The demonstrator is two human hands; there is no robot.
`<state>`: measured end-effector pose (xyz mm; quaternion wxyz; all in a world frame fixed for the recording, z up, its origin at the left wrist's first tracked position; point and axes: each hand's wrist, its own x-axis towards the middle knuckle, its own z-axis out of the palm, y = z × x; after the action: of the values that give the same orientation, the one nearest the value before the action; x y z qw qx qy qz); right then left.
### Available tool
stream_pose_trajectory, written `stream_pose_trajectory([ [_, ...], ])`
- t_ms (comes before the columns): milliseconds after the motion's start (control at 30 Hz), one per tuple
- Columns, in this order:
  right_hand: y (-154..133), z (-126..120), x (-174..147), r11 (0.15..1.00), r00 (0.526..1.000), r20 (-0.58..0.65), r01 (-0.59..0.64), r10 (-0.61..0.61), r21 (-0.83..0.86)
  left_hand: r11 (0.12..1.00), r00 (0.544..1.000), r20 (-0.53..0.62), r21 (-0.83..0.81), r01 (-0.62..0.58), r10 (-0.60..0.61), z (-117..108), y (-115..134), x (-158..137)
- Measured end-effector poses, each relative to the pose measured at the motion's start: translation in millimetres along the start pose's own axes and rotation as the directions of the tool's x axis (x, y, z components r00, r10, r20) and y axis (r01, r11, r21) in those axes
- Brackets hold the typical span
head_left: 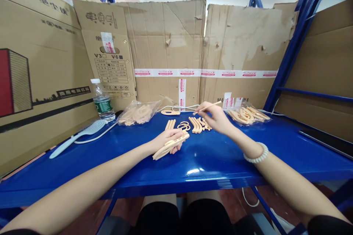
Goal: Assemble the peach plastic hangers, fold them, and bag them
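One wooden frame [165,149] was clasped in the left grip [164,137] in the head view, above the table [215,158]. The right grip [216,118] was closed to a pinch on a thin stick [217,103], raised clear. Beyond them, rods [170,125], rings [183,126] and curved strips [195,125] lay between a left bag [139,113] and a right bag [248,114].
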<state>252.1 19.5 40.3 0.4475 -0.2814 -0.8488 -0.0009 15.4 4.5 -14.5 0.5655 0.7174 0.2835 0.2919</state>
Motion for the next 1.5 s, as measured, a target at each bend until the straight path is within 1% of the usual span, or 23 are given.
stream_pose_trajectory([
  [33, 11, -8, 1, 0.987, 0.987, 0.028, -0.159, 0.16, -0.032, 0.999, 1.0, -0.007, -0.053, 0.007, -0.007, -2, -1, 2],
  [67, 22, -15, 2, 0.944, 0.937, 0.127, -0.312, 0.324, -0.104, 0.995, 1.0, -0.019, -0.104, 0.009, -0.011, -4, -1, 3],
  [100, 32, -20, 2, 0.881, 0.849, 0.24, -0.434, 0.47, -0.19, 0.988, 0.999, -0.036, -0.153, 0.007, -0.012, -5, 0, 5],
  [167, 49, -27, -1, 0.81, 0.731, 0.35, -0.514, 0.586, -0.282, 0.97, 0.997, -0.082, -0.241, -0.009, -0.011, -9, 1, 6],
  [200, 55, -27, -3, 0.788, 0.691, 0.379, -0.529, 0.615, -0.314, 0.96, 0.994, -0.105, -0.279, -0.017, -0.013, -10, 1, 7],
  [267, 62, -24, -5, 0.759, 0.652, 0.39, -0.54, 0.651, -0.364, 0.94, 0.99, -0.142, -0.34, -0.029, -0.021, -11, 2, 7],
  [333, 66, -18, -6, 0.728, 0.631, 0.37, -0.543, 0.682, -0.418, 0.922, 0.985, -0.169, -0.386, -0.034, -0.034, -11, 3, 6],
  [433, 68, -12, -6, 0.702, 0.63, 0.336, -0.522, 0.7, -0.485, 0.901, 0.977, -0.207, -0.432, -0.041, -0.055, -9, 6, 5],
  [600, 56, -9, -9, 0.678, 0.685, 0.257, -0.46, 0.682, -0.573, 0.882, 0.959, -0.269, -0.469, -0.049, -0.09, -8, 12, 3],
  [633, 48, -8, -9, 0.685, 0.717, 0.23, -0.443, 0.658, -0.578, 0.879, 0.956, -0.278, -0.475, -0.051, -0.095, -9, 12, 3],
  [700, 24, -3, -10, 0.774, 0.827, 0.209, -0.356, 0.522, -0.523, 0.874, 0.951, -0.292, -0.483, -0.058, -0.099, -9, 13, 2],
  [733, 10, 1, -10, 0.881, 0.916, 0.215, -0.227, 0.338, -0.415, 0.872, 0.949, -0.3, -0.486, -0.064, -0.097, -9, 14, 2],
  [767, -5, 6, -11, 0.961, 0.965, 0.234, -0.052, 0.118, -0.271, 0.87, 0.947, -0.309, -0.488, -0.074, -0.093, -9, 14, 2],
  [800, -19, 11, -13, 0.983, 0.961, 0.267, 0.113, -0.071, -0.146, 0.868, 0.944, -0.32, -0.49, -0.086, -0.087, -9, 14, 3],
  [833, -31, 17, -15, 0.966, 0.926, 0.305, 0.252, -0.223, -0.058, 0.865, 0.94, -0.331, -0.491, -0.099, -0.081, -10, 14, 3],
  [867, -41, 23, -17, 0.931, 0.878, 0.341, 0.364, -0.336, -0.018, 0.863, 0.937, -0.341, -0.493, -0.109, -0.077, -10, 13, 3],
  [900, -47, 28, -20, 0.901, 0.839, 0.376, 0.434, -0.394, -0.024, 0.861, 0.935, -0.347, -0.495, -0.113, -0.076, -10, 13, 3],
  [933, -51, 33, -22, 0.874, 0.807, 0.411, 0.483, -0.425, -0.046, 0.86, 0.934, -0.348, -0.499, -0.112, -0.08, -10, 13, 3],
  [1000, -50, 39, -27, 0.853, 0.781, 0.461, 0.514, -0.422, -0.091, 0.854, 0.936, -0.337, -0.512, -0.093, -0.1, -11, 13, 3],
  [1133, -38, 44, -31, 0.878, 0.792, 0.459, 0.475, -0.402, -0.052, 0.845, 0.937, -0.317, -0.532, -0.049, -0.145, -10, 13, 1],
  [1233, -34, 47, -31, 0.877, 0.803, 0.436, 0.476, -0.406, -0.06, 0.86, 0.939, -0.316, -0.508, -0.045, -0.137, -8, 12, 1],
  [1367, -34, 49, -32, 0.844, 0.797, 0.446, 0.515, -0.409, -0.147, 0.892, 0.947, -0.308, -0.448, -0.056, -0.095, -1, 11, 2],
  [1500, -33, 47, -30, 0.789, 0.789, 0.487, 0.548, -0.376, -0.279, 0.92, 0.932, -0.351, -0.388, -0.055, -0.092, 3, 11, 1],
])
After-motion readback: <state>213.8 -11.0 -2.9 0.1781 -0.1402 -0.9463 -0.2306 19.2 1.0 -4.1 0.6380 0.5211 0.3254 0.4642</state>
